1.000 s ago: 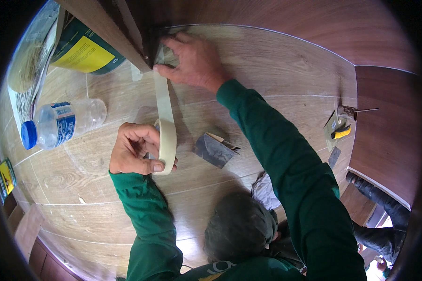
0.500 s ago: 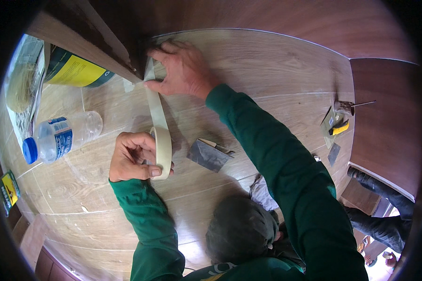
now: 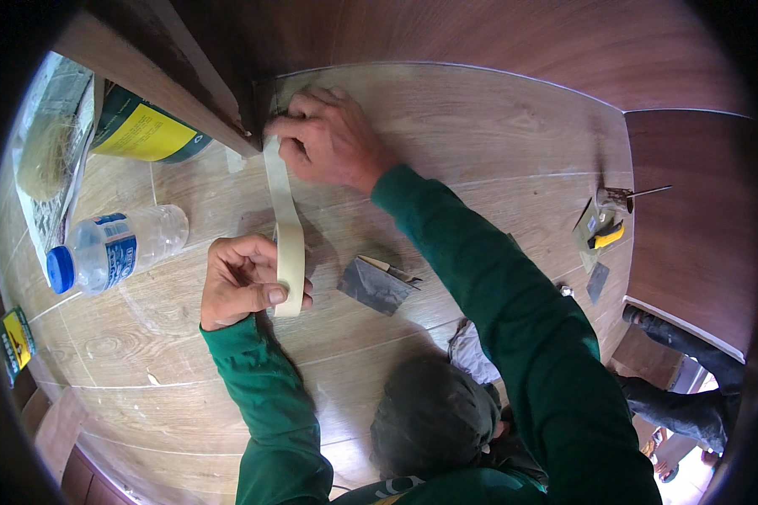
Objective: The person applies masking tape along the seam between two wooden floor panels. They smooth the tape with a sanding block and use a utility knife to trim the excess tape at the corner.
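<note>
The tape (image 3: 290, 273) looks matt, the bottle (image 3: 120, 251) glossy plastic.

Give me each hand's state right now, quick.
Left hand: closed, holding the tape roll.
Right hand: curled at the far end of the tape strip; grip cannot be told.

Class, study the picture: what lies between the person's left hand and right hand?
In the head view, a pale strip of tape runs between them, from the roll in the left hand to the right hand.
</note>
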The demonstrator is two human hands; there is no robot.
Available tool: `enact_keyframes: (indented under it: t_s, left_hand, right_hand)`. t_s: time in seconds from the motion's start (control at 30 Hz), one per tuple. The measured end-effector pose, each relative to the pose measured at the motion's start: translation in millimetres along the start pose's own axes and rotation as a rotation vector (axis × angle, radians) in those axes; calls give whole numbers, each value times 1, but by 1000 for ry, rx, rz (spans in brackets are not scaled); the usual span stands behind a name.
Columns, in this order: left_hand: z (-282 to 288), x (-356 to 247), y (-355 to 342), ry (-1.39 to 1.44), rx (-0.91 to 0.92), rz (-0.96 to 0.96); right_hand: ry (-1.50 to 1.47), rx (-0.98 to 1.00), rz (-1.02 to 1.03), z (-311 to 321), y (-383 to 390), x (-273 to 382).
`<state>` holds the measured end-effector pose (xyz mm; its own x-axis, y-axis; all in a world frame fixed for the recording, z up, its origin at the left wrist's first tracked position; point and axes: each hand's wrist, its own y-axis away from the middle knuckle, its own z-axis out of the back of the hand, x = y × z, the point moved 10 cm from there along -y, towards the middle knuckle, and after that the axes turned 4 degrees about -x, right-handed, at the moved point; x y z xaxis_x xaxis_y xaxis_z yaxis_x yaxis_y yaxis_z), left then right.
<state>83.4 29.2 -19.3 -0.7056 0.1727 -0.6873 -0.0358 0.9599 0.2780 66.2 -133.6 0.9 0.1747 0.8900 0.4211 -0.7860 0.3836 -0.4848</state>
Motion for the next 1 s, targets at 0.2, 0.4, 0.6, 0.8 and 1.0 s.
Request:
enact_keyframes:
  t_s: [0.2,0.4,0.6,0.8,1.0]
  left_hand:
    - [-1,1,-1,1,5,-6]
    - [6,2,-2,-81,-43,-1]
    - [10,0,-1,-158,-54,1]
    - [13,2,-6,-151,-63,-31]
    - [20,6,-4,-116,-72,-50]
  right_hand:
    - [265,1,-166,-6,-7,-12]
    - [257,95,-206,-12,-6,-19]
    - [-4,278,7,7,23,13]
    - [-48,273,-91,8,13,11]
    - [-26,556,-28,3,23,21]
